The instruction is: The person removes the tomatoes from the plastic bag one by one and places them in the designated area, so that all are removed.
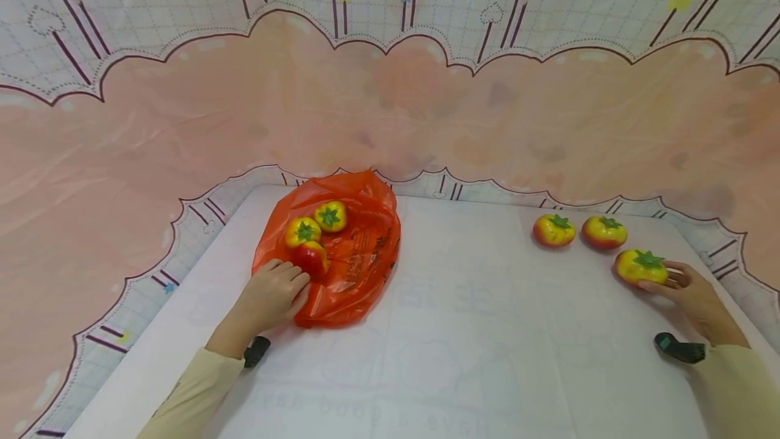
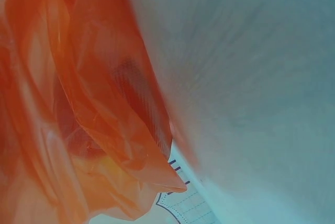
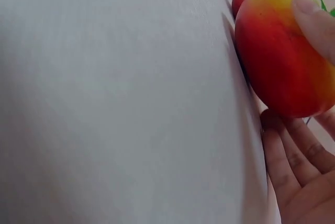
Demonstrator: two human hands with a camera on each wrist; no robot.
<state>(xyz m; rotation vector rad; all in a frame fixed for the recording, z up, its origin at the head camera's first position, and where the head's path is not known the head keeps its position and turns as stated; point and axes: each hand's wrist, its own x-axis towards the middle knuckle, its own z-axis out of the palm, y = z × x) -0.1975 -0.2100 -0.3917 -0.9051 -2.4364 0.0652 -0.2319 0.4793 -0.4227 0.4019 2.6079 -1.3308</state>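
Close by the left hand (image 1: pixel 274 292), a translucent orange-red bag of thin plastic film (image 2: pixel 97 85) fills one side of my remote wrist feed, creased in long folds and drawn to a pointed corner. Through the film I make out a dark reddish shape (image 2: pixel 78 124), too veiled to identify, and a dark, finely streaked patch (image 2: pixel 141 101). A smooth white tabletop (image 2: pixel 261 82) lies beside the bag; farther from the hand, I see white cloth printed with purple bars and dotted lines (image 2: pixel 184 203).
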